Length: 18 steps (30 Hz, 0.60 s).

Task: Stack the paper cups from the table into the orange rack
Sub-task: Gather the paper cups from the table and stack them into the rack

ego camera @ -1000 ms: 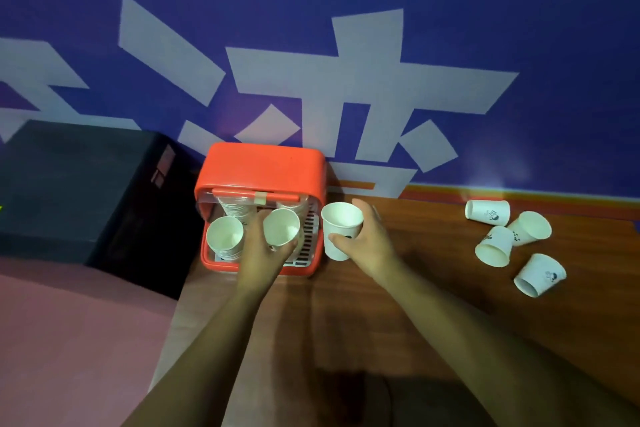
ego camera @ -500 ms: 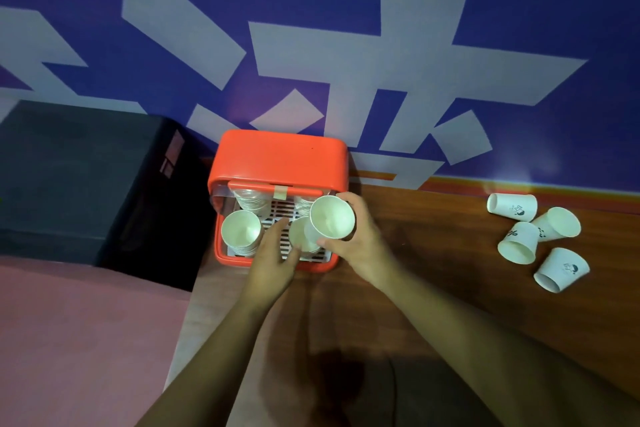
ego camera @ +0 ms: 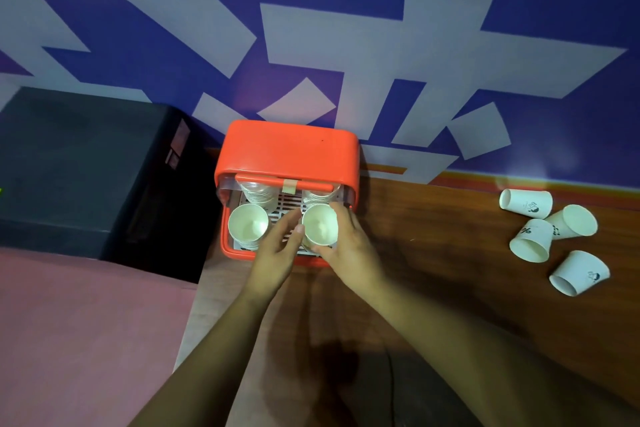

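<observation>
The orange rack (ego camera: 287,149) stands at the table's back left, its front open. Inside it stand two front stacks of white paper cups, one at the left (ego camera: 248,226), and two more stacks behind. My right hand (ego camera: 349,246) grips a paper cup (ego camera: 320,224) from its right side, set on the front right stack. My left hand (ego camera: 277,253) touches that cup's left side with straight fingers. Several loose paper cups (ego camera: 530,239) lie on their sides at the table's right.
A black box (ego camera: 86,163) sits left of the rack, against the blue wall. The brown wooden table (ego camera: 433,253) stretches between the rack and the loose cups. A pink surface (ego camera: 86,322) lies lower left.
My right hand has carried the cup from beside the rack leftward and down onto the front right stack. My left hand stayed at that stack.
</observation>
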Motion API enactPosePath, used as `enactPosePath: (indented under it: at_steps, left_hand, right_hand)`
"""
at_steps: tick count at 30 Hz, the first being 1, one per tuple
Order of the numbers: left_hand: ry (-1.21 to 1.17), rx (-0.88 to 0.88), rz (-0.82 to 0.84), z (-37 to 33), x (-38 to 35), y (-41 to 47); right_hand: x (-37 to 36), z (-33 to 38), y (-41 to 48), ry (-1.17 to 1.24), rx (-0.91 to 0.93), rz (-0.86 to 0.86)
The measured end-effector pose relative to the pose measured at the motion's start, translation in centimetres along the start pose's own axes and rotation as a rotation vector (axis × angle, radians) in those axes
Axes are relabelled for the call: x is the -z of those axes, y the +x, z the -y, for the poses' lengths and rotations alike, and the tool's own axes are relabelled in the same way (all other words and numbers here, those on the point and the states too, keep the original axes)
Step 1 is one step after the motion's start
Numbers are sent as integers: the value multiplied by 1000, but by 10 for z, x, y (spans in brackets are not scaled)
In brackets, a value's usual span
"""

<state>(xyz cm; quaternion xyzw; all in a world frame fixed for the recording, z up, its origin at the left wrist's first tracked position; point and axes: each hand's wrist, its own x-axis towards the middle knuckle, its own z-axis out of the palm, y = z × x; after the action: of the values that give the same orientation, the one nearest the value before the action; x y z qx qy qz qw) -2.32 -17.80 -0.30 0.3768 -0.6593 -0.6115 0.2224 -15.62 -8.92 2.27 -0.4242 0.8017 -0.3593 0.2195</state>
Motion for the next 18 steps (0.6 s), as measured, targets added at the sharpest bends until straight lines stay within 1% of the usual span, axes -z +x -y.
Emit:
enactPosePath:
  at_steps: [5, 9, 11, 14, 18]
  left_hand:
    - [154, -25, -37, 11, -1, 2]
    - [227, -3, -65, 10, -3, 1]
    - [234, 18, -78, 11, -6, 1]
    - [234, 88, -87, 18, -10, -8]
    - [298, 128, -263, 22, -22, -49]
  right_hand:
    - [-9, -8, 9, -59, -61, 190]
    - [-10, -14, 15, -141, -144, 264]
    - [-9, -16, 15, -119, -165, 275]
    - [-1, -20, 8, -73, -167, 237]
    - [35, -38, -20, -104, -129, 200]
